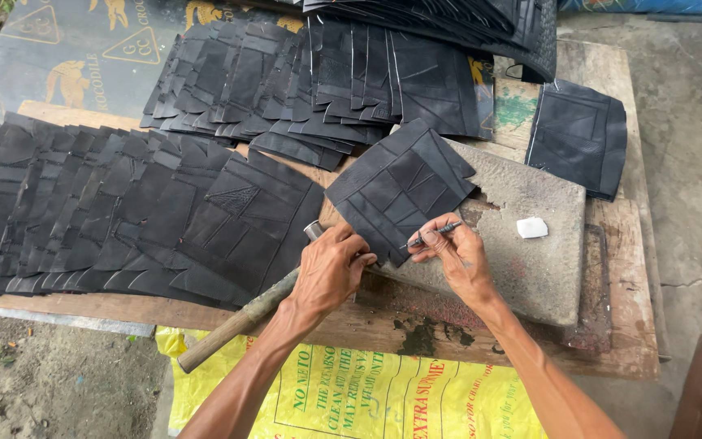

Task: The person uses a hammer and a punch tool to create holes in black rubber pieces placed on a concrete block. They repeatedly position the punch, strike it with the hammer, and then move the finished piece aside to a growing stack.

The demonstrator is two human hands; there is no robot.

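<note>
left hand (pixel 331 272) grips a hammer (pixel 241 319); right hand (pixel 457 256) pinches a thin metal punch (pixel 431 236) on the black patchwork piece (pixel 400 187) lying on the stone slab (pixel 530 260). left of the slab, many pieces (pixel 115 211) lie spread out.

The left hand (pixel 331 272) hides most of the hammer (pixel 237 321) head; the top edge crops the rubber stack (pixel 448 24).

Rows of black patchwork squares (pixel 115 211) overlap in the left of the frame, and more rows (pixel 318 81) lie at the top. One separate black stack (pixel 578 138) sits at upper right on the wooden tabletop (pixel 627 284). A yellow printed sack (pixel 367 398) lies at the bottom
</note>
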